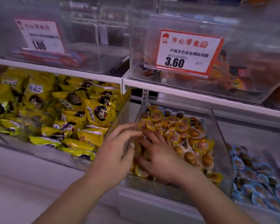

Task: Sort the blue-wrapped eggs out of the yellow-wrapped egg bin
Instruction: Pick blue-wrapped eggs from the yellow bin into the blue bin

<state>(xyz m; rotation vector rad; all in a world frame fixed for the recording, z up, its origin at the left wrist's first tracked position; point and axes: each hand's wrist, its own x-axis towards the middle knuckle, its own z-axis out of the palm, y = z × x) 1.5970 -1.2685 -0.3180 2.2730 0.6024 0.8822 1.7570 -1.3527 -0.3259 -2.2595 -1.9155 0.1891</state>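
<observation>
A clear plastic bin (pixel 223 143) in the middle holds a heap of yellow-wrapped eggs (pixel 181 126). A few blue-wrapped eggs (pixel 168 112) show at the back of that heap. My left hand (pixel 116 151) rests against the bin's left wall, fingers spread and straight. Inside the bin, my right hand (pixel 158 152) lies flat on the yellow eggs with its fingers spread among them. Whether either hand holds an egg is hidden. To the right, a second bin holds blue-wrapped eggs (pixel 257 175).
A bin of large yellow snack packets (pixel 71 110) stands to the left. The white shelf edge (pixel 124 81) above carries clear boxes with price tags, one reading 3.60 (pixel 184 52). A pale counter ledge (pixel 23 175) runs along the front.
</observation>
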